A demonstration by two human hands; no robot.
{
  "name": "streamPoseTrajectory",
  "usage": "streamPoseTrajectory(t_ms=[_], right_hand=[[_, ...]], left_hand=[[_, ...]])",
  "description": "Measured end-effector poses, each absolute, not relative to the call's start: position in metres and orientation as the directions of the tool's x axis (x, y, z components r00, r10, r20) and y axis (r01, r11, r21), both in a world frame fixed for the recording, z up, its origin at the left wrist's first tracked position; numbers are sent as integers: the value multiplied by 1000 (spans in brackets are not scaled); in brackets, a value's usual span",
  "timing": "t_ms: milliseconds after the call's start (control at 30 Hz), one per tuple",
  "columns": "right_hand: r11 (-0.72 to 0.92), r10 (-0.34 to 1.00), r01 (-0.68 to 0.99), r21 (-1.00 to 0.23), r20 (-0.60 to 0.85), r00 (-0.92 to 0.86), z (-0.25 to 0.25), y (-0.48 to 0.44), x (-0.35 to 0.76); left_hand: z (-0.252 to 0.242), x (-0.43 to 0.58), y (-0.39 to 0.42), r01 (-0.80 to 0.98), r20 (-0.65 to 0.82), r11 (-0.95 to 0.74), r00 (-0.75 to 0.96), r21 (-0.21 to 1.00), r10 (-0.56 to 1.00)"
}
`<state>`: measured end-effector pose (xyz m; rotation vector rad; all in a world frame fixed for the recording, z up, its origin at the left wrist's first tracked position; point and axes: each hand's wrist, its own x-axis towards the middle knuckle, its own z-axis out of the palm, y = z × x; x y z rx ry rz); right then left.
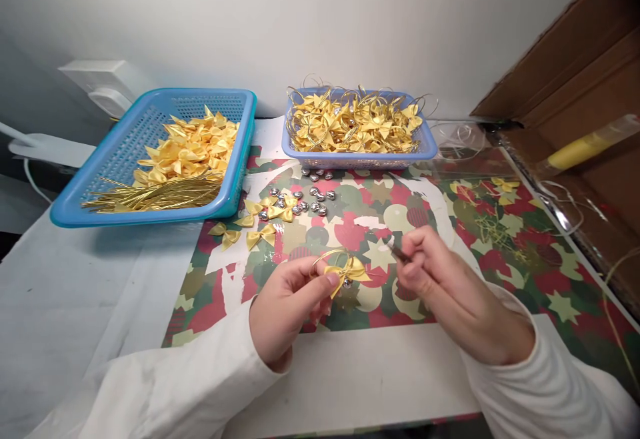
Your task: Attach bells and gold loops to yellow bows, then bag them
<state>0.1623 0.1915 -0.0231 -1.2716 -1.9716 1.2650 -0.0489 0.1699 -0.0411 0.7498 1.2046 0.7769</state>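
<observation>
Between thumb and fingers, my left hand (pixel 295 295) pinches a yellow ribbon bow (pixel 353 269). A gold cord loop (pixel 320 260) rises from this bow, and a small silver bell (pixel 347 283) hangs under it. My right hand (pixel 445 285), a short way to the right, is closed on a small dark tool (pixel 399 251) whose slim tip points toward the bow. The tool is blurred and mostly hidden by the fingers, so its kind is unclear. Beyond my hands, several loose yellow bows (pixel 261 236) and silver bells (pixel 321 211) lie on the patterned paper.
At the left, a blue basket (pixel 80 200) holds yellow bows and gold cords. Another blue basket (pixel 360 159) at the back holds bows with cord loops and bells. Yellow clippings (pixel 500 229) lie at the right, beside a cardboard box (pixel 565 72). A white wall (pixel 350 19) stands behind.
</observation>
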Motion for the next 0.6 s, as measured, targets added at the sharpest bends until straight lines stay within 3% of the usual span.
streamPoseTrajectory(t_ms=[167,600], right_hand=[[194,756,465,-864,-171,-632,-19,178,148],[184,748,518,-835,-224,-625,-28,180,145]], left_hand=[[-41,-47,166,1,-394,397,133,918,910],[-45,-52,161,249,-162,123,139,961,977]])
